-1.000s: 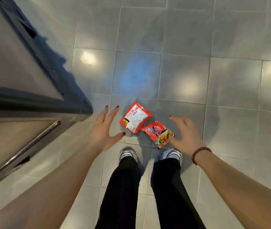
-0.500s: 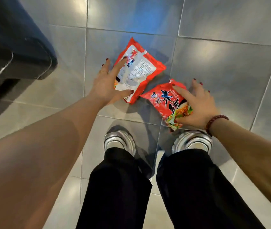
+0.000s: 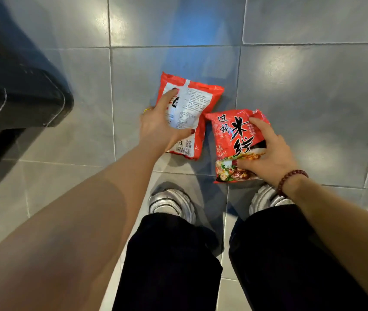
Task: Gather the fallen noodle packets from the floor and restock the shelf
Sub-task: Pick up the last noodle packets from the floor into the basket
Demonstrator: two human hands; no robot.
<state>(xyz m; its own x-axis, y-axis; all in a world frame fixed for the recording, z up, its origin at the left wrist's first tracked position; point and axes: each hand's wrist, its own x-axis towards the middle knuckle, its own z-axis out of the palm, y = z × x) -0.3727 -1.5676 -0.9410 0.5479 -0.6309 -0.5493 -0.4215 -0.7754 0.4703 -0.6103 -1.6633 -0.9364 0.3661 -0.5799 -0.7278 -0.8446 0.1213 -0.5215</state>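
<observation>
Grey tiles (image 3: 301,90): left hand (image 3: 162,127) grips left packet (image 3: 197,101), right hand (image 3: 270,154) grips right packet (image 3: 227,138).

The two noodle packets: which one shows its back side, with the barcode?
The left packet, in the left hand: white panel and barcode face up. The right packet, in the right hand, shows large black characters and food.
</observation>
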